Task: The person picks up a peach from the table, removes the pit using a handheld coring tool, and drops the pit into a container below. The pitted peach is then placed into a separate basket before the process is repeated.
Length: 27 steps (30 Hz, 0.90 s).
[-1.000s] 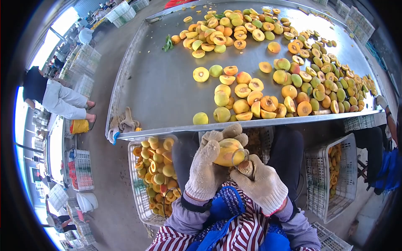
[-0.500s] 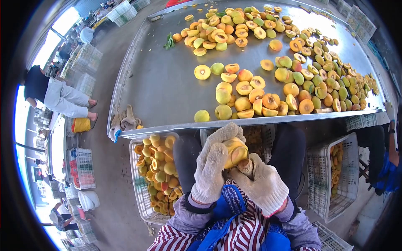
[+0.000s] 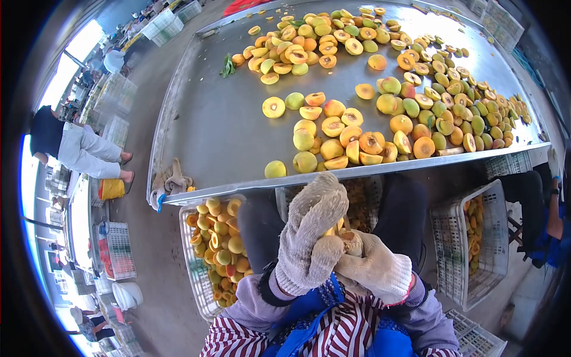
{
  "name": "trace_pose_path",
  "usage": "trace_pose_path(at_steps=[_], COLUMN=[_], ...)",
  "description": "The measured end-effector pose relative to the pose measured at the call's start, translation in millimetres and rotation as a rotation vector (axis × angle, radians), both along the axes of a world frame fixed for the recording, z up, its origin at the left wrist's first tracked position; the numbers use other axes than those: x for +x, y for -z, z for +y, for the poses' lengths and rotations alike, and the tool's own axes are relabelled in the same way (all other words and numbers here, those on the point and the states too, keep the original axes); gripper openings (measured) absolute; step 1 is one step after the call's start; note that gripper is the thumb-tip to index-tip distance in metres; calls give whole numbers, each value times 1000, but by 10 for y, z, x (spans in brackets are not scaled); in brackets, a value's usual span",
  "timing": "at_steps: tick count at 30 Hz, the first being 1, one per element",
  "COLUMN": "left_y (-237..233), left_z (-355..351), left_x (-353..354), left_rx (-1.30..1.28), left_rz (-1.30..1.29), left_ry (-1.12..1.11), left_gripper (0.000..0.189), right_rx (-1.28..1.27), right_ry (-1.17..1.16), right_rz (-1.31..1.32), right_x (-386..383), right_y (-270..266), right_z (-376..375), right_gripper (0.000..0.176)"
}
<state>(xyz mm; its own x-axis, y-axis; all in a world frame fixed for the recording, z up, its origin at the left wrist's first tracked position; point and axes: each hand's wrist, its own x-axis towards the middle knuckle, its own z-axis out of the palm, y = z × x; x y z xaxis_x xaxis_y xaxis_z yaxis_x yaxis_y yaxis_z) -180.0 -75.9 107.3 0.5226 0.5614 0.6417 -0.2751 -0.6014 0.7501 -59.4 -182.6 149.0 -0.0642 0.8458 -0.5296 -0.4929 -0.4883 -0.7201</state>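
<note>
Left hand (image 3: 309, 235) higher, nearer table edge (image 3: 238, 189)

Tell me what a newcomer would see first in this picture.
Whole and halved peaches cover the steel table ahead, mostly on its right side. Close below, the gloved left hand grips one peach, with the right hand against it. A white crate of peach halves sits to the left.
</note>
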Motion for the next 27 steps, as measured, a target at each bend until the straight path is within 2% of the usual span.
trace_pose_path(at_steps=[2, 3, 5, 6, 7, 9, 10, 13, 14, 15, 17, 19, 21, 22, 23, 26, 27], left_y=[-117, -149, -198, -158, -166, -224, -337, -386, -428, -442, -396, -356, -352, -301, -298, -324, -215], left_z=[30, 27, 34, 54, 44, 37, 92, 105, 97, 61, 30, 15, -32, 30, 34, -27, -14], left_x=[-33, -23, 6, 8, 24, 86, 96, 161, 179, 168, 138, 88, 112, 106, 89, 31, 32], left_rx=[-163, -166, -342, -135, -136, 77, -151, -230, -39, -37, 351, 346, 112, 157, 58, 176, 367], left_rz=[227, 227, 260, 230, 231, 280, 403, 456, 406, 415, 293, 342, 358, 296, 255, 245, 141], left_ry=[31, 33, 79, 48, 52, -26, 81, 102, 72, 64, 25, 35, 1, 60, 129, 110, 99], left_gripper=[37, 37, 35, 33, 33, 30, 26, 22, 20, 16, 32, 34, 35, 49, 48, 48, 52], right_rx=[-8, -15, -21, -27, -38, -50, -64, -98, -52, -43, 25, -31, -29, -6, -18, 33, 63], right_ry=[8, 0, -7, -47, -85, -75, -70, -123, -119, -129, -78, -68, -55, -74, -66, -97, -100], right_rz=[9, -25, -62, 21, 110, 86, 64, 59, 73, 104, 173, 202, 210, 192, 213, 253, 307], right_x=[1, -6, 28, 89, 114, 87, 70, 125, 143, 164, 180, 194, 205, 229, 256, 311, 296], right_y=[41, 66, 72, 73, 78, 114, 131, 96, 108, 88, 117, 97, 150, 159, 170, 205, 330], right_z=[-4, -9, -40, -65, -93, -89, -101, -113, -145, -172, -246, -252, -247, -260, -281, -268, -319], right_gripper=[21, 22, 23, 24, 24, 23, 22, 24, 25, 24, 22, 19, 21, 21, 22, 25, 26])
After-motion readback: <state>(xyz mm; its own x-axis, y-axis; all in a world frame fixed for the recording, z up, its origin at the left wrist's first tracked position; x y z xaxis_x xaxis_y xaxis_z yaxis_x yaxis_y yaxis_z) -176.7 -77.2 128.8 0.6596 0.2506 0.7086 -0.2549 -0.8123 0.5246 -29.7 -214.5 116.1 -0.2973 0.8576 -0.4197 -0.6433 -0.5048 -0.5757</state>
